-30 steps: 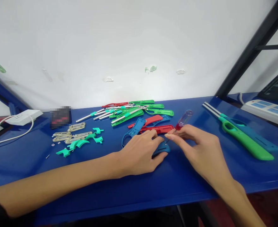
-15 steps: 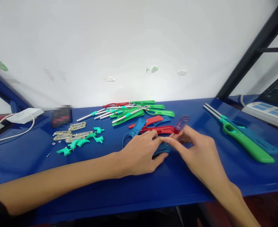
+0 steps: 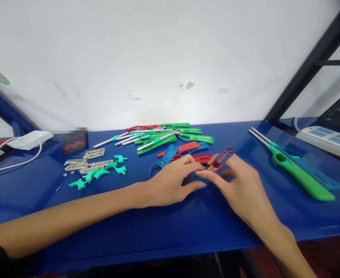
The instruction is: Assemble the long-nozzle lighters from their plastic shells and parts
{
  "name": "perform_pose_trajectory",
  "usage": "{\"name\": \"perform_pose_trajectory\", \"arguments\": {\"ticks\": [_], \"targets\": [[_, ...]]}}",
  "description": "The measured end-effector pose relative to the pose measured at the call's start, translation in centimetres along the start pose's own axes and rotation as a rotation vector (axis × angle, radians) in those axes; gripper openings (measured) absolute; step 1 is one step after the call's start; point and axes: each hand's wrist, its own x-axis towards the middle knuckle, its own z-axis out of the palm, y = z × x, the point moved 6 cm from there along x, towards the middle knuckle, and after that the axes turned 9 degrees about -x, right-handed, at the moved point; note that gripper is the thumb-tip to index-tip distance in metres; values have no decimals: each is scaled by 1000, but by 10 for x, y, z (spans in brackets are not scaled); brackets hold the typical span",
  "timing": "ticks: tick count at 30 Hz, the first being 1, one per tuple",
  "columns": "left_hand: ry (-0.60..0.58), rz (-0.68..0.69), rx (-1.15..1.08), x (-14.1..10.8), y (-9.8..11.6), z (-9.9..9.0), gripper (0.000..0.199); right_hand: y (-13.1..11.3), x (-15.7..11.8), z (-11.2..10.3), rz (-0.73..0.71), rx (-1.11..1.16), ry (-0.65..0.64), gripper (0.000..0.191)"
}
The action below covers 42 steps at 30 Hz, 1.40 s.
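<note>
My left hand (image 3: pixel 170 181) is closed on a blue plastic lighter shell (image 3: pixel 197 178), which it presses to the table; the fingers cover most of it. In my right hand (image 3: pixel 239 177) is a screwdriver (image 3: pixel 224 155) with a clear purple-red handle, tilted up to the right. Its tip is hidden near the shell, where the fingertips of both hands meet. Just behind the hands lie another blue shell half (image 3: pixel 166 156), a red shell half (image 3: pixel 197 158) and a red piece (image 3: pixel 187 148).
Green shells with metal tubes (image 3: pixel 158 141) lie at the back. Teal triggers (image 3: pixel 102 173) and beige inner parts (image 3: pixel 91 166) are on the left. A green lighter (image 3: pixel 303 173) beside a blue one lies right, near a white power strip (image 3: pixel 329 137).
My left hand has shifted slightly up, its thumb now along the shell's near side. The screwdriver handle has tilted further to the right and dropped a little.
</note>
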Motion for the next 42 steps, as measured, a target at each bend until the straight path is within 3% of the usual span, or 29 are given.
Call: {"name": "perform_pose_trajectory", "arguments": {"ticks": [12,15,19,26,29,32,35,38,42], "targets": [[4,22,113,13,0,-1,16,-3,1,2,-18,14,-47,21],[30,34,108,13,2,1,14,-8,3,-5,-31,16,-55,26],[46,53,93,10,4,3,19,-27,11,-27,-108,92,-103,48],[56,51,82,9,1,3,25,-57,40,-59,-294,32,-215,19],[58,48,82,9,0,4,24,-56,44,-64,-274,-53,-119,13],[60,44,86,10,0,3,24,-50,42,-66,-208,-162,26,32],[59,42,88,10,-1,3,25,-47,41,-64,-159,-179,67,37],[64,43,90,10,-1,3,27,-47,43,-61,-151,-102,-15,27],[65,39,93,9,-2,3,26,-53,42,-62,-267,-23,-132,28]]}}
